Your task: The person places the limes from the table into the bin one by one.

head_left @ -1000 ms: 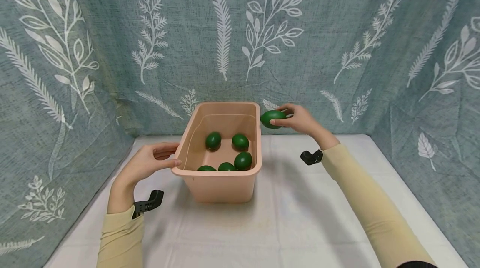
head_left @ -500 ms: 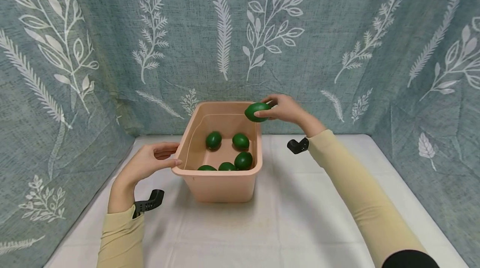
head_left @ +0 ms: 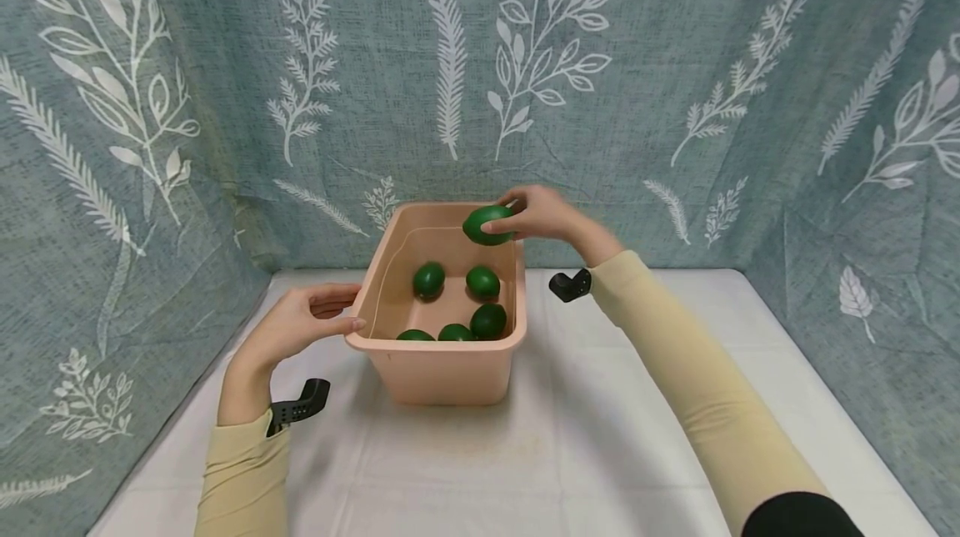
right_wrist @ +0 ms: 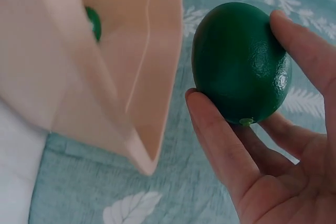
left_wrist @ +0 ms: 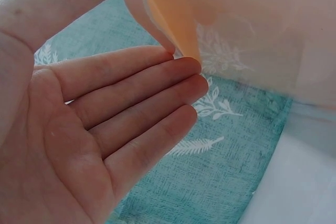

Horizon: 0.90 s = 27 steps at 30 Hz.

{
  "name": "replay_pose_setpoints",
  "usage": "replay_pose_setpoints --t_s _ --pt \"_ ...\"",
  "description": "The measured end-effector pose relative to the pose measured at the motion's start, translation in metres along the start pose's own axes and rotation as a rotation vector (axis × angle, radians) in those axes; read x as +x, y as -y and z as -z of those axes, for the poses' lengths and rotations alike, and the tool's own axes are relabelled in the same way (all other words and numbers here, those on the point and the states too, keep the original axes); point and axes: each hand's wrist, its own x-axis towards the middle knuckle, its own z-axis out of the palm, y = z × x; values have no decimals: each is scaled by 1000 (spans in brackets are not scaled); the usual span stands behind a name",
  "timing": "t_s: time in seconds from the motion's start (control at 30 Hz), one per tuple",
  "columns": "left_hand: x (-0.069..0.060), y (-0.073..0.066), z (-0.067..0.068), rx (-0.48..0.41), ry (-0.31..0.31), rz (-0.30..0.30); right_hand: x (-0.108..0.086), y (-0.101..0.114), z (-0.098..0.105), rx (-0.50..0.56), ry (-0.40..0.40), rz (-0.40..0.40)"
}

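Note:
A peach plastic bin stands on the table with several green limes inside, such as one lime at the back left. My left hand holds the bin's left rim near its front corner; the thumb lies at the rim and the long fingers are straight, tips touching it. My right hand grips another lime between thumb and fingers, above the bin's back right part. In the right wrist view, this lime shows a pale stem end. The bin's front wall partly hides the nearest limes.
A white cloth covers the table. Blue-green curtains with white leaf prints rise behind it and at both sides. Each wrist wears a black strap mount, such as the left mount.
My right hand has carried its lime leftward, from outside the bin's right rim to over the bin. My left hand and the bin stay in place.

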Motion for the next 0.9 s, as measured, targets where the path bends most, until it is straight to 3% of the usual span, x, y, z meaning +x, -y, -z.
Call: replay_pose_setpoints --t_s 0.37,0.67,0.9 --pt "4 1 -3 20 -2 -5 -9 6 2 69 -6 68" --pt "1 2 1 22 -6 14 -35 -4 12 29 -62 84" --pt "-3 8 2 41 -20 -47 -63 -27 13 52 -113 106"
